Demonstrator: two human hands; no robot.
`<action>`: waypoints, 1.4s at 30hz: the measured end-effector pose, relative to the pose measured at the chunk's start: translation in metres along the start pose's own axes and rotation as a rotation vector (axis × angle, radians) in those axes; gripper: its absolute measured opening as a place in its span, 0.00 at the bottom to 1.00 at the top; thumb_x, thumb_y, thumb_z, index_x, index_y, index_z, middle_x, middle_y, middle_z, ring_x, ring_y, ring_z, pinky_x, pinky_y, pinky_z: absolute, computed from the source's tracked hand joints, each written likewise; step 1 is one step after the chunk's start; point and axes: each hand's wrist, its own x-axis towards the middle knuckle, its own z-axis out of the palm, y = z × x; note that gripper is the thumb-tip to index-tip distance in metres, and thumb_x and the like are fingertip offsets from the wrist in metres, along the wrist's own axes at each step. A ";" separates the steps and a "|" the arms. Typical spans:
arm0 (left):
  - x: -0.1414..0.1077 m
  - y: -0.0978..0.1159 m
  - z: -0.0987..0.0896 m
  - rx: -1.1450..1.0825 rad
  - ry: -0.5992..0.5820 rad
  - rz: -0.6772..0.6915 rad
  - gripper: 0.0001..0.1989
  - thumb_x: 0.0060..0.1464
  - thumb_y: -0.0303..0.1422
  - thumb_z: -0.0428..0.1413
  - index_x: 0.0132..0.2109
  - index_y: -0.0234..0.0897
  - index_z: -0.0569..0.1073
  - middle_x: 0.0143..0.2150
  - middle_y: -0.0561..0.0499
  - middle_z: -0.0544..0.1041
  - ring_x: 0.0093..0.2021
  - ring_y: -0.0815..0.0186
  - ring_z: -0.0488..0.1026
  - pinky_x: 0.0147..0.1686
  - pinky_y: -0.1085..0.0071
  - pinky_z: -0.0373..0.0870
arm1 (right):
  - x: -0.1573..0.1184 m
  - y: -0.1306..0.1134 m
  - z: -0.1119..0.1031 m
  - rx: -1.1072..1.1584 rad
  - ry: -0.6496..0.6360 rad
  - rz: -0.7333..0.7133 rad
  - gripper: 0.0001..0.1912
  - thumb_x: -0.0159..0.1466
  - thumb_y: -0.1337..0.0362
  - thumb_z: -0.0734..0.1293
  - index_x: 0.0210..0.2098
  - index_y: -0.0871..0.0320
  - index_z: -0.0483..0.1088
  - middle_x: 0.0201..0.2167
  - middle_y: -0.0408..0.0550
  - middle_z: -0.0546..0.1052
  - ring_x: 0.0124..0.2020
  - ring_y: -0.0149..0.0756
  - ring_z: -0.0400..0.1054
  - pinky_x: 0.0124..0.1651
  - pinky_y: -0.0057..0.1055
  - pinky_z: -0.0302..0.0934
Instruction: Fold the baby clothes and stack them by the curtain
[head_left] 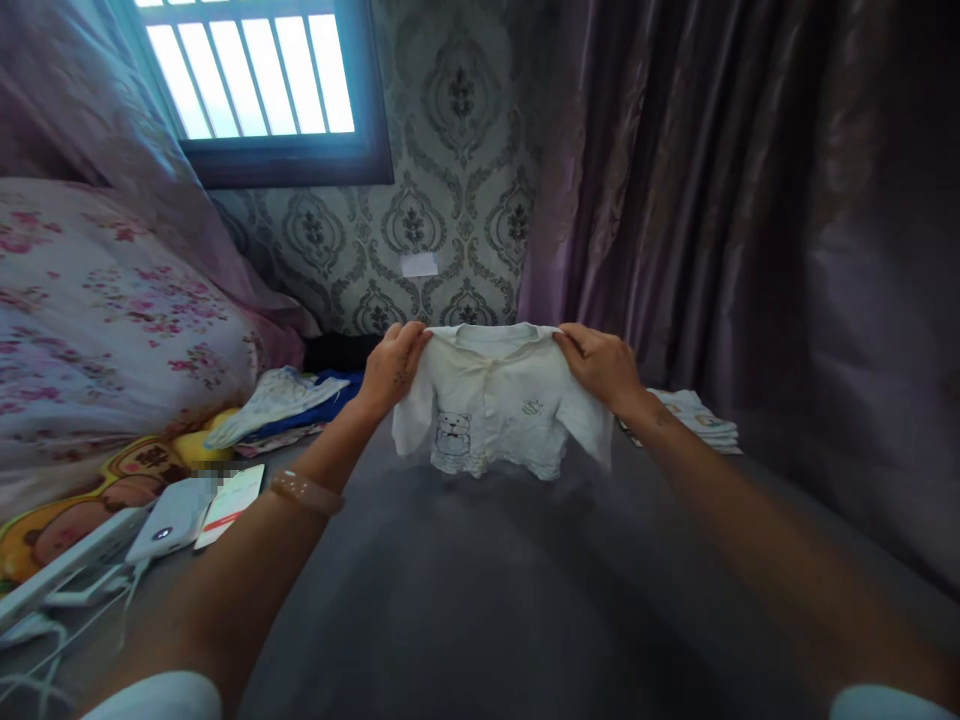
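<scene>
A small white long-sleeved shirt hangs upright in the middle of the head view, with a bear drawing on its lower left and a small green mark on the right. My left hand pinches the shoulder on the left, fingers closed on the cloth. At the other shoulder my right hand grips the fabric between thumb and fingers. The sleeves droop on both sides, and the wavy hem hangs over the dark grey sheet.
Crumpled clothes lie at the left, beside a yellow patterned cushion. Nearer are a white power bank, a power strip and cables. Folded cloths are stacked at the right, before the curtain.
</scene>
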 end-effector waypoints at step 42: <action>-0.090 -0.109 0.166 0.414 -0.793 -0.316 0.22 0.65 0.44 0.35 0.48 0.41 0.70 0.45 0.45 0.72 0.40 0.59 0.74 0.36 0.68 0.65 | -0.061 0.049 0.228 -0.230 -0.786 0.062 0.22 0.72 0.55 0.47 0.52 0.53 0.66 0.44 0.52 0.76 0.44 0.39 0.72 0.44 0.32 0.60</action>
